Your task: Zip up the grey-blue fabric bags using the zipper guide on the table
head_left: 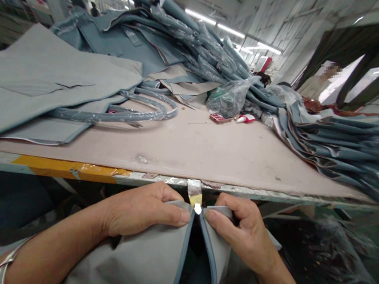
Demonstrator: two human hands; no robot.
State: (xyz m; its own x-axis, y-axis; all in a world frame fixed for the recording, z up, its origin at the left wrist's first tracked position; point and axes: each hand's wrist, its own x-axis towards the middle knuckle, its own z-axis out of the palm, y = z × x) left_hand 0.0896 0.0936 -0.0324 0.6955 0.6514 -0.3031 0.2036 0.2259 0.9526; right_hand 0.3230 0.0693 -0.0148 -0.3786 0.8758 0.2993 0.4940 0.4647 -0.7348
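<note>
A grey fabric piece (130, 263) with blue-edged borders hangs below the table's front edge. My left hand (145, 208) pinches one border, its thumb lying on top of the cloth. On the other side of the dark gap, my right hand (244, 226) grips the facing border between thumb and curled fingers. Between both hands, the two borders come together at a small bright metal piece (197, 208), just below a silver and yellow tab (195, 193) fixed at the table edge. The fingertips under the fabric are hidden.
Large grey panels (69, 77) and plastic-wrapped blue tubes (146, 110) lie on the table (183, 147) at left. Blue pieces (337, 145) are stacked at right. A red box (220, 118) and a small red-and-white bottle (246, 118) sit near the middle. A person (320, 80) is at the far right.
</note>
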